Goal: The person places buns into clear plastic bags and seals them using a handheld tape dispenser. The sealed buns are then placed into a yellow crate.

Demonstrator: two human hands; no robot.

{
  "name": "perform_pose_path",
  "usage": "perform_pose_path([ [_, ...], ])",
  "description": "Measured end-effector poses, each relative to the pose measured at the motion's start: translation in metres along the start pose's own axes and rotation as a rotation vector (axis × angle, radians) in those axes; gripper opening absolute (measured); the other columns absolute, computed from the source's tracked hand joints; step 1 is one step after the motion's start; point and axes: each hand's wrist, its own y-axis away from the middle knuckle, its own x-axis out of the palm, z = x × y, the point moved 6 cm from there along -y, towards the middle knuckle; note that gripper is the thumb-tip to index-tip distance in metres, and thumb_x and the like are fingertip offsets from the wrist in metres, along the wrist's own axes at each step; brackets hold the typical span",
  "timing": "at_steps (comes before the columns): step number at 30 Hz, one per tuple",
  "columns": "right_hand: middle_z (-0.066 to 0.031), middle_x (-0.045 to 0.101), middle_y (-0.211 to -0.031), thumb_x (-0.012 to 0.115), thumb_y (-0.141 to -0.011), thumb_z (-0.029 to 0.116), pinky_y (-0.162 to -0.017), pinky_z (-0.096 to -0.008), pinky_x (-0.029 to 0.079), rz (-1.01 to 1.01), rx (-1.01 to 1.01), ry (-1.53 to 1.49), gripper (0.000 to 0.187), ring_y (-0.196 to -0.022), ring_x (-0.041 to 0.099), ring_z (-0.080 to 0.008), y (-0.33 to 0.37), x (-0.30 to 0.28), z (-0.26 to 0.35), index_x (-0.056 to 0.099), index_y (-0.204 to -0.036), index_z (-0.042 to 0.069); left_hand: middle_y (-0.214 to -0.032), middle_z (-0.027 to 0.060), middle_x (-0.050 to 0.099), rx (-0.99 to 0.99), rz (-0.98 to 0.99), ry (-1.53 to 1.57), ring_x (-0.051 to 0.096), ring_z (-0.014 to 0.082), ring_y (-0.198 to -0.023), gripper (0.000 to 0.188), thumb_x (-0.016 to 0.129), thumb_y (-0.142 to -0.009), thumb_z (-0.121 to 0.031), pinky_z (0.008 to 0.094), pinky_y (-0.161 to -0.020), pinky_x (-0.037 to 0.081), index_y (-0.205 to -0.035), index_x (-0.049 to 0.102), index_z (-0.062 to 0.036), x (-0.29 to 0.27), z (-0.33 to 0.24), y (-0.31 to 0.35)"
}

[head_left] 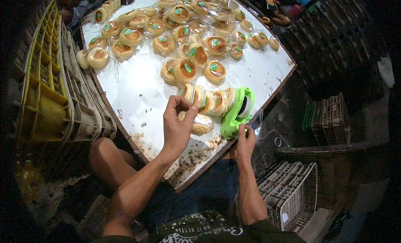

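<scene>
My left hand (177,124) is above the white table (138,84), thumb and forefinger closed in a pinch beside a bun in clear plastic (202,125). What lies between its fingertips is hidden. Just beyond it stands a row of wrapped buns (211,101), packed side by side against a bright green tape dispenser (237,113) with a roll inside. My right hand (246,142) is at the dispenser's near end by the table edge. Its fingers are pressed together; anything thin in them is too small to make out.
Many wrapped buns with green labels (179,38) are spread over the table's far half. Yellow and grey plastic crates (46,76) line the left side. More crates (292,193) stand on the floor at right. Other people (275,11) sit at the far side.
</scene>
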Motion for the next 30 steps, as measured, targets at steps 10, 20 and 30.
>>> perform_pose_path([
  [10,-0.0151,0.060,-0.113,0.065,-0.092,0.025,-0.089,-0.0393,0.044,0.085,0.370,-0.479,0.030,-0.097,0.057,-0.0262,0.031,0.013,-0.022,0.066,-0.094,-0.005,-0.091,0.0064,0.055,0.047,-0.001,-0.088,0.053,0.0140,-0.089,0.018,0.063,-0.089,-0.006,0.0300,-0.083,0.045,-0.100,0.049,-0.0007,-0.004,0.003,0.000],
  [20,-0.0103,0.054,-0.117,0.062,-0.093,0.012,-0.094,-0.0323,0.043,0.193,-0.285,-0.372,0.021,-0.108,0.053,-0.0198,0.081,0.061,0.139,0.060,-0.109,0.000,-0.093,0.0143,0.059,0.066,-0.104,-0.238,0.059,0.0230,-0.088,0.023,0.063,-0.086,-0.006,0.0349,-0.080,0.047,-0.104,0.050,0.0006,0.000,0.005,0.012],
  [30,-0.0074,0.061,-0.106,0.066,-0.088,0.010,-0.093,-0.0290,0.046,0.536,0.191,-1.069,0.033,-0.102,0.059,-0.0179,0.050,0.100,0.137,0.057,-0.119,0.001,-0.102,0.0151,0.065,-0.154,-0.179,0.317,0.064,0.0222,-0.092,0.044,0.071,-0.085,-0.018,0.0320,-0.086,0.049,-0.118,0.052,0.0048,-0.028,-0.013,-0.029],
])
